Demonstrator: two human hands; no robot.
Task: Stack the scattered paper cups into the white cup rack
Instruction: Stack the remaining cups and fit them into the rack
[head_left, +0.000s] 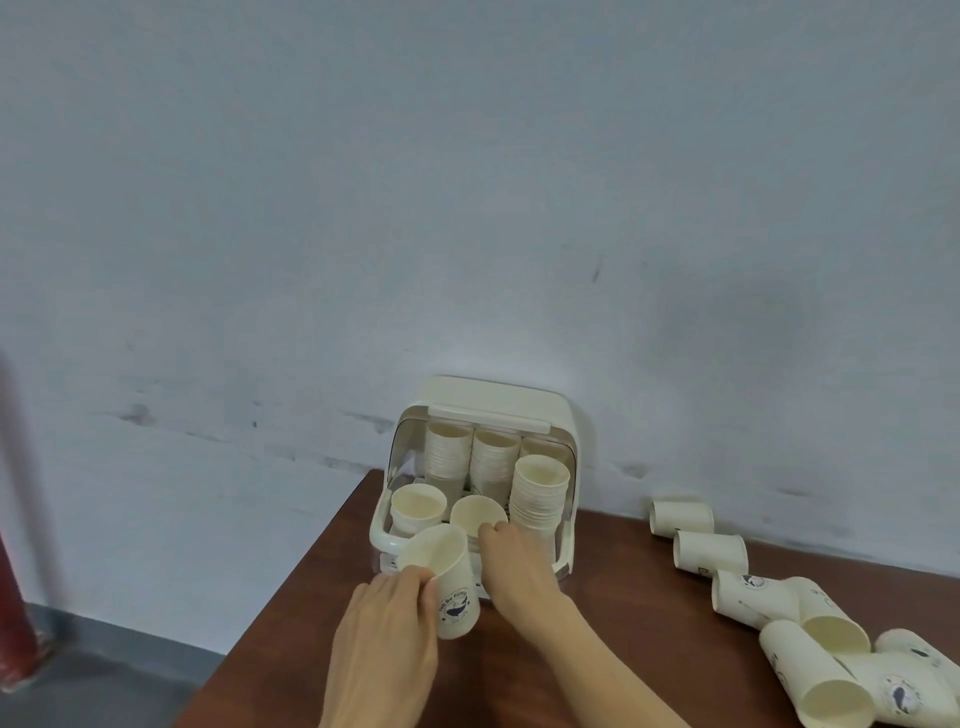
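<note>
Soft, even, rather dim light fills the scene, with a cool bluish cast over the far wall (467, 182). No glare shows anywhere. Faint, diffuse shadows smudge the wall to the right of the white cup rack (563, 415), and a soft shadow lies on the brown table (623, 597) beneath the forearms. The whole picture is slightly soft. At the left edge a red object (13, 597) is smeared and blurred. Wide-angle distortion bends the table's edges.

Right hand (511, 564) fingertips hidden behind front middle cup (478, 514); red object (13, 597) blurred, cut off left.
</note>
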